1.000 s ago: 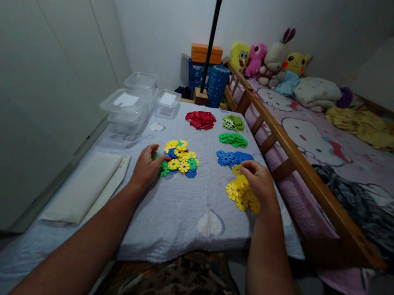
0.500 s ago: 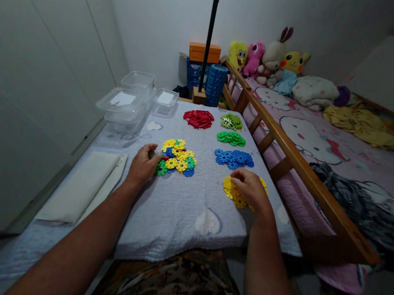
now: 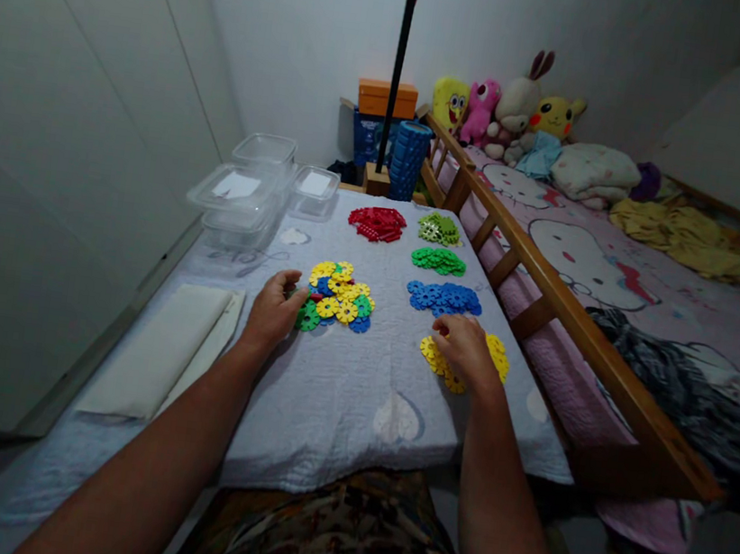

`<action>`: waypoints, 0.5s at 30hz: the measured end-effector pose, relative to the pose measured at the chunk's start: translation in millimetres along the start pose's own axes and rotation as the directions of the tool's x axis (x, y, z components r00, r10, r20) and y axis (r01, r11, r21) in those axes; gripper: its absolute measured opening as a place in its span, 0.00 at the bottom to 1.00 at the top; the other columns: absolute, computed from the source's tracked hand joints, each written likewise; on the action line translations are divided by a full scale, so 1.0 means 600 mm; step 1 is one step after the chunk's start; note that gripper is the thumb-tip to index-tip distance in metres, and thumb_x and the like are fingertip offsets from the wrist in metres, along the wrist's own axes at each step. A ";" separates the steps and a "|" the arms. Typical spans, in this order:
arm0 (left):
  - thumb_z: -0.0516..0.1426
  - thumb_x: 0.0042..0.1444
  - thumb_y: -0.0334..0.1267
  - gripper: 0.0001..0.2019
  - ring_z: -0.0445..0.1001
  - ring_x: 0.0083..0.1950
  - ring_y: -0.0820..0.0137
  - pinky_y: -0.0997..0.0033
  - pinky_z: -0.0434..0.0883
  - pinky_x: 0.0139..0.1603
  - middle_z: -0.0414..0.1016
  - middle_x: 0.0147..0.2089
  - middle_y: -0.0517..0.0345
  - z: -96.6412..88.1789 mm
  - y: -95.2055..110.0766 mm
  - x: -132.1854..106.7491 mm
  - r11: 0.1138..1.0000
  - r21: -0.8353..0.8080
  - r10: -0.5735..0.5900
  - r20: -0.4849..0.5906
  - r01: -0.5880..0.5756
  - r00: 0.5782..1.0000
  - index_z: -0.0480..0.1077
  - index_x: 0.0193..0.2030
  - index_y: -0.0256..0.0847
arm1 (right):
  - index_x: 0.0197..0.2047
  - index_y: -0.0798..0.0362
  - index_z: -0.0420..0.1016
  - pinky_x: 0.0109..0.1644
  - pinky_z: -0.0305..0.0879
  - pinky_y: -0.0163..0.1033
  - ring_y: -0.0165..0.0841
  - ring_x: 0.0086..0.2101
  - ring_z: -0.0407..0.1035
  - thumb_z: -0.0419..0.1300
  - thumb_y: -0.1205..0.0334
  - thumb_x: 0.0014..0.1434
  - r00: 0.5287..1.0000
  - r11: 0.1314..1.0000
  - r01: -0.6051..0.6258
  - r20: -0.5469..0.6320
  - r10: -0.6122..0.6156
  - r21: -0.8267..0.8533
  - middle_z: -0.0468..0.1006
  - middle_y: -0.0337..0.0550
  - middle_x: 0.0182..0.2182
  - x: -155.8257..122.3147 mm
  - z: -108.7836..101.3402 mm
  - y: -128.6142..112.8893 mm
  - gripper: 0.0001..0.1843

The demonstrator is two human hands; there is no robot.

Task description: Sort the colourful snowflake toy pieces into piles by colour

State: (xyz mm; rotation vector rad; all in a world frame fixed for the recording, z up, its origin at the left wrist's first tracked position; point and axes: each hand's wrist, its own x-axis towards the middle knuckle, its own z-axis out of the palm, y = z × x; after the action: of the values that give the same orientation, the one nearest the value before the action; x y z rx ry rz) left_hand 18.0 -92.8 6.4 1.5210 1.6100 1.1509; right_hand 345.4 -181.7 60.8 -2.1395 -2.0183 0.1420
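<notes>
My left hand (image 3: 274, 312) rests at the left edge of a mixed pile of flower-shaped plastic discs (image 3: 346, 311), with thumb and fingers apart and nothing held. Yellow, green and blue discs and a little red show in that pile. Over a pile of yellow flower discs (image 3: 497, 355) hovers my right hand (image 3: 466, 349). Its fingers are loosely bent with a gap to the thumb, and I see no disc between them. Behind it lie blue discs (image 3: 445, 299), green discs (image 3: 438, 261) and yellow-green discs (image 3: 439, 228). A heap of red pieces (image 3: 377, 223) lies at the far middle.
Clear plastic boxes (image 3: 238, 191) are stacked at the back left, beside a smaller lidded box (image 3: 315, 186). A folded cream cloth or pouch (image 3: 159, 349) lies at the left. A wooden bed rail (image 3: 545, 295) borders the right side. A black pole (image 3: 398, 72) stands behind the table.
My right hand has shifted slightly left and up over the yellow discs, uncovering more of them at the right. My left hand stays beside the mixed pile. The view has shifted slightly.
</notes>
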 end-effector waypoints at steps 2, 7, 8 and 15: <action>0.57 0.55 0.46 0.25 0.76 0.57 0.58 0.55 0.72 0.62 0.77 0.57 0.45 -0.002 0.006 -0.003 1.000 0.010 0.000 0.000 0.000 1.000 0.71 0.57 0.38 | 0.46 0.54 0.82 0.53 0.58 0.41 0.39 0.45 0.71 0.59 0.68 0.62 1.000 1.000 0.010 0.022 -0.010 -0.003 0.83 0.49 0.44 0.014 -0.014 -0.018 0.12; 0.56 0.56 0.45 0.23 0.77 0.55 0.58 0.57 0.73 0.59 0.78 0.56 0.45 -0.008 0.015 -0.008 1.000 0.027 0.007 0.013 -0.007 1.000 0.72 0.56 0.37 | 0.50 0.54 0.81 0.54 0.59 0.41 0.40 0.47 0.71 0.60 0.64 0.65 0.981 0.984 0.178 0.082 -0.178 0.006 0.82 0.50 0.47 0.063 -0.038 -0.096 0.13; 0.55 0.57 0.45 0.23 0.77 0.55 0.59 0.57 0.73 0.59 0.78 0.56 0.45 -0.009 0.016 -0.008 0.999 0.033 0.011 0.016 -0.011 1.000 0.73 0.56 0.37 | 0.51 0.53 0.81 0.54 0.59 0.42 0.40 0.48 0.71 0.60 0.63 0.66 0.971 0.976 0.218 0.097 -0.217 0.003 0.82 0.51 0.47 0.071 -0.035 -0.115 0.13; 0.54 0.58 0.43 0.22 0.78 0.52 0.58 0.56 0.74 0.56 0.79 0.55 0.44 -0.016 0.019 -0.010 0.986 0.160 0.038 0.032 -0.043 0.999 0.74 0.56 0.37 | 0.54 0.55 0.78 0.55 0.62 0.43 0.44 0.52 0.67 0.60 0.58 0.66 0.923 0.934 0.357 0.152 -0.353 0.000 0.76 0.55 0.53 0.085 0.042 -0.208 0.16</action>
State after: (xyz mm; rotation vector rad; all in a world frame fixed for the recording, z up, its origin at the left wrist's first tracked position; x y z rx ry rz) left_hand 15.0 -101.0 19.6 1.6716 1.6938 1.0361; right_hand 221.9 -122.5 65.6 -1.7821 -2.4690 0.2264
